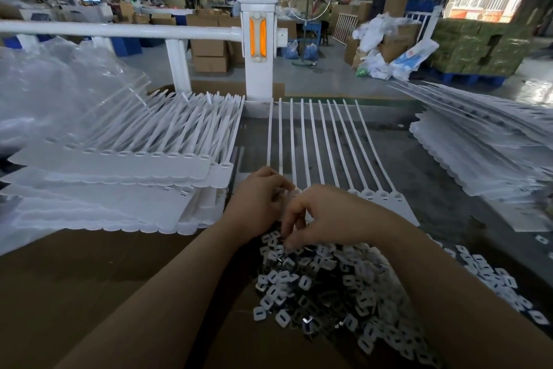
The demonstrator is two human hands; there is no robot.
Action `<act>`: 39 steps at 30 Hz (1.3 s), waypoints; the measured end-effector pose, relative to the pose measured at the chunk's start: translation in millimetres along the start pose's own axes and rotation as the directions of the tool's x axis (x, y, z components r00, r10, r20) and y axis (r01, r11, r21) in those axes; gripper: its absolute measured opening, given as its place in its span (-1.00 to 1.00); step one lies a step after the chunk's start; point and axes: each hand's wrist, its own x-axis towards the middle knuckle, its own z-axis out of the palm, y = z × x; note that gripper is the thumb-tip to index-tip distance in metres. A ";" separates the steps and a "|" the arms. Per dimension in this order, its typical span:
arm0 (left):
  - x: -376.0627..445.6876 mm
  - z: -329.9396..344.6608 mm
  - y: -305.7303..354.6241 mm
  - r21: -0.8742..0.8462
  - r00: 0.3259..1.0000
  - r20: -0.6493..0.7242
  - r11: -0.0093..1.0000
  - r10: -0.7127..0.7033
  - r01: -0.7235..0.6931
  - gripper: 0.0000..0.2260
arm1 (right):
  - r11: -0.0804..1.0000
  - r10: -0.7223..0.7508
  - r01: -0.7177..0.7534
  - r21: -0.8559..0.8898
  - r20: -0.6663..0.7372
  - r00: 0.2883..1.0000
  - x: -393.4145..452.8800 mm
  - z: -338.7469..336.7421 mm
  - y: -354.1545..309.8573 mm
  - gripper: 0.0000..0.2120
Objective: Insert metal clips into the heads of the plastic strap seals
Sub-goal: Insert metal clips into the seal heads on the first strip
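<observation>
A joined row of plastic strap seals [317, 147] is laid flat on the worktop [425, 165] directly beyond both hands, its thin tails running away from the person and its heads lined up at the near end. The left hand [260, 198] is placed on the left end of that row, fingers curled down over the heads there; what is pinched under the fingertips cannot be made out. The right hand [326, 216] is held just to the right of the left hand and almost touching it, its fingers curled and pointing down into the heap of metal clips [335, 285]. Whether a clip is gripped between those fingertips cannot be told, since the spot is blurred. The heap is spread just below and to the near side of the right hand, on a brown cardboard sheet [89, 279] that covers the near part of the worktop under both forearms. More clips are scattered to the right of the right forearm.

To the left of the left hand, stacked sheets of joined seals [113, 177] are piled, with clear plastic bagging [45, 93] behind them. Well to the right of the right hand, another stack of seal sheets [484, 144] is seen. Beyond the seal tails stands a white post with an orange reflector [258, 39].
</observation>
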 end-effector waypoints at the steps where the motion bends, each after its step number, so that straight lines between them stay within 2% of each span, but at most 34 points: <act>1: 0.0 -0.5 0.2 -0.002 1.000 -0.002 1.000 0.003 -0.003 -0.80 | 1.000 0.003 -0.002 -0.022 0.028 1.000 -0.3 1.0 0.0 -0.82; 9: 0.5 0.8 -0.5 -0.016 1.000 -0.005 1.000 0.021 -0.021 -0.83 | 0.988 0.012 -0.025 -0.150 -0.087 0.996 5.1 11.6 -0.4 -0.79; 12: 0.3 1.0 -0.8 -0.011 1.000 -0.003 0.999 0.031 -0.031 -0.83 | 0.987 -0.014 -0.005 -0.163 -0.119 0.993 5.4 13.7 0.1 -0.89; 17: 0.4 0.8 0.5 -0.039 1.000 -0.006 0.999 0.031 -0.031 -0.79 | 0.997 0.001 -0.010 -0.074 -0.125 0.992 1.7 10.6 4.0 -0.94; 21: -1.6 -0.5 1.6 -0.128 1.000 0.011 0.992 -0.018 0.019 -0.69 | 1.000 0.016 -0.014 0.016 -0.126 0.992 -3.1 5.1 7.4 -0.94; 25: -2.2 -1.4 3.5 -0.160 0.998 0.006 0.985 -0.060 0.060 -0.67 | 0.997 0.026 -0.013 0.078 -0.163 0.986 -6.9 -1.8 9.7 -0.93; 27: -2.2 -1.6 3.7 -0.161 0.998 0.001 0.985 -0.062 0.062 -0.69 | 0.997 0.023 -0.013 0.078 -0.133 0.991 -8.6 -5.3 11.0 -0.95; 30: -2.8 -1.7 3.7 -0.162 0.999 -0.006 0.985 -0.053 0.051 -0.72 | 1.000 0.004 -0.003 0.020 -0.077 0.997 -8.6 -2.5 7.9 -0.93; 35: -3.3 -1.3 3.4 -0.156 1.000 -0.015 0.988 -0.005 0.002 -0.80 | 0.981 -0.070 0.050 -0.187 -0.103 0.992 -1.4 9.7 -4.3 -0.86; 39: -3.9 -1.3 2.3 -0.147 0.999 -0.045 0.989 -0.015 0.008 -0.69 | 0.966 -0.063 0.039 -0.255 -0.085 0.994 -1.6 11.2 -7.7 -0.79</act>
